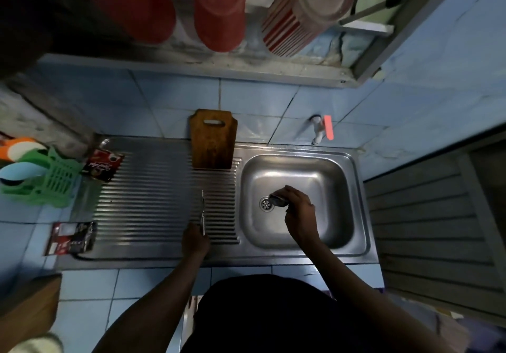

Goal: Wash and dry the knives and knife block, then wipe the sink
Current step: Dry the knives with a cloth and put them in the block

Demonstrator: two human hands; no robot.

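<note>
A slim steel knife (203, 210) lies along the ribbed drainboard (153, 196), blade pointing away from me. My left hand (195, 241) grips its handle end at the near edge of the drainboard. Over the steel sink basin (323, 172), my right hand (297, 210) holds a small greyish scrubbing pad (278, 200) just right of the drain (266, 204). A wooden block or board with a slot handle (213, 139) leans against the tiled wall behind the drainboard.
A tap with a pink lever (324, 129) juts from the wall above the sink. Two dark sachets (102, 166) (71, 237) lie at the drainboard's left. A green basket with cups (41, 180) stands far left. Red tumblers and stacked bowls hang overhead.
</note>
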